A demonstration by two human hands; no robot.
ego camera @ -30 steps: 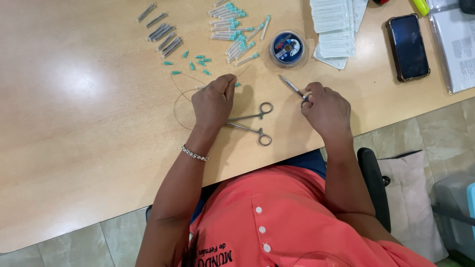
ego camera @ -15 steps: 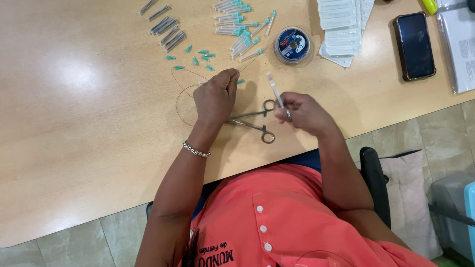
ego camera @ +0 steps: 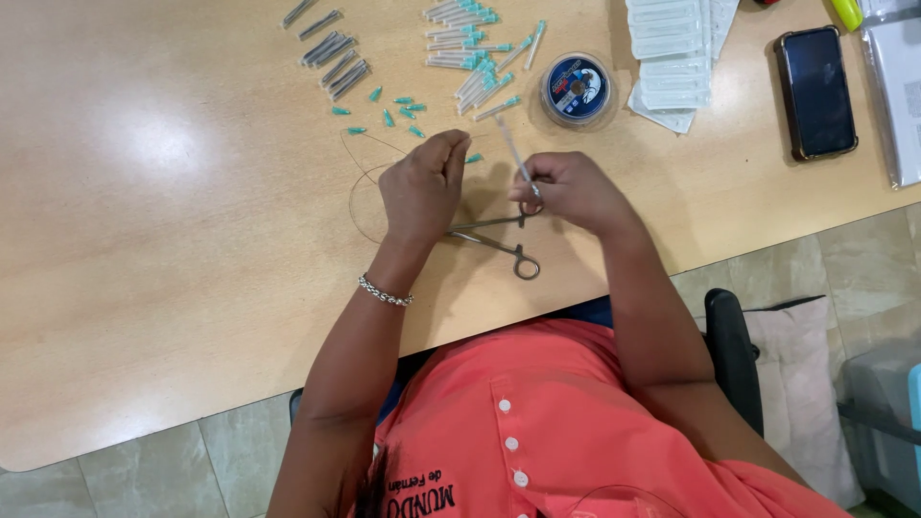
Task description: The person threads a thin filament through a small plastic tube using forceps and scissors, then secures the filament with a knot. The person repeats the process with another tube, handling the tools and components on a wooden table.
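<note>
Left hand: your left hand (ego camera: 422, 187) rests knuckles-up on the wooden table (ego camera: 144, 249), near the middle of its near edge, fingers curled tight. Something thin seems pinched at the fingertips; what it is cannot be told.
Right hand: your right hand (ego camera: 566, 187) sits just beside the left, closed around a slim clear needle tube (ego camera: 513, 153) that slants up and away from your fingers toward the far edge.
Forceps: the metal forceps (ego camera: 494, 235) lie flat on the table between your two hands and the near edge, ring handles pointing right, one ring under your right hand, the tips tucked beneath your left palm.
Thread: a thin dark wire loop (ego camera: 360, 182) curls on the table just left of your left hand.
Small caps: loose teal caps (ego camera: 389, 110) are scattered beyond your left hand, toward the far edge.
Capped needles: a heap of clear tubes with teal ends (ego camera: 470, 53) lies at the far edge, above both hands.
Grey tubes: a row of grey sleeves (ego camera: 331, 53) lies left of that heap.
Spool: a round clear spool case (ego camera: 576, 88) stands just beyond your right hand.
Packets: a stack of white packets (ego camera: 672, 48) sits right of the spool.
Phone: a dark phone (ego camera: 815, 91) lies near the far right corner.
Wrist: a beaded bracelet (ego camera: 384, 291) circles your left wrist at the near edge.
</note>
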